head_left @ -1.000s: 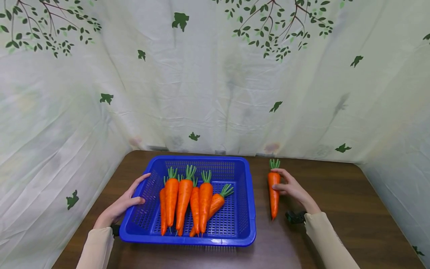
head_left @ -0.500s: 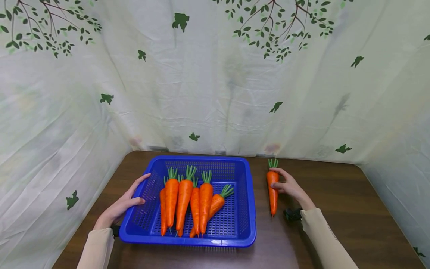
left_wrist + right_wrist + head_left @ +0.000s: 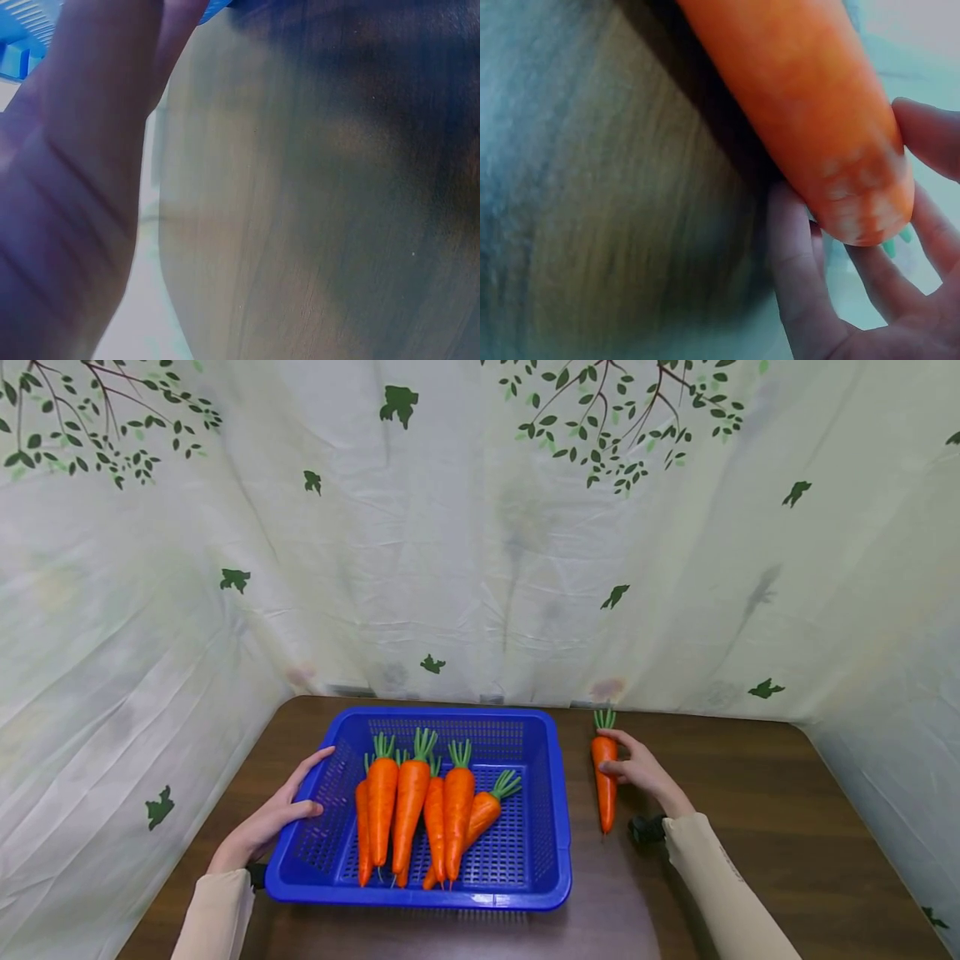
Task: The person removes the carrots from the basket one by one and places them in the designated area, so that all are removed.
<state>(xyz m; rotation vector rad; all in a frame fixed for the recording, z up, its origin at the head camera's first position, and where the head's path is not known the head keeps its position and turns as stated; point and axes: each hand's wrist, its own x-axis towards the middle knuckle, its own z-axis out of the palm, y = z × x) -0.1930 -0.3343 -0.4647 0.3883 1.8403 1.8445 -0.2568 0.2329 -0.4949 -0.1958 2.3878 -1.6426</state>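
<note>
My right hand (image 3: 647, 770) pinches an orange carrot (image 3: 604, 789) with a short green top, to the right of the blue basket (image 3: 562, 827). The carrot points its tip toward me. In the right wrist view, thumb and fingers close around the thick end of this carrot (image 3: 802, 105), near its stalks. On the basket's left side, my left hand (image 3: 272, 817) grips the rim, thumb over the inner wall. Several carrots (image 3: 411, 793) lie in the basket, tops mostly to the back; one on the right (image 3: 483, 814) slants across. The left wrist view shows mostly forearm and tabletop.
The brown wooden table (image 3: 757, 810) reaches back to a pale curtain (image 3: 480, 568) printed with leaves, which also encloses both sides. The basket stands close to the table's back edge. A dark wrist camera (image 3: 647, 829) sits beneath the right wrist.
My right hand and the carrot it holds have shifted slightly left and toward the back. My left hand, the basket and the carrots inside have stayed put.
</note>
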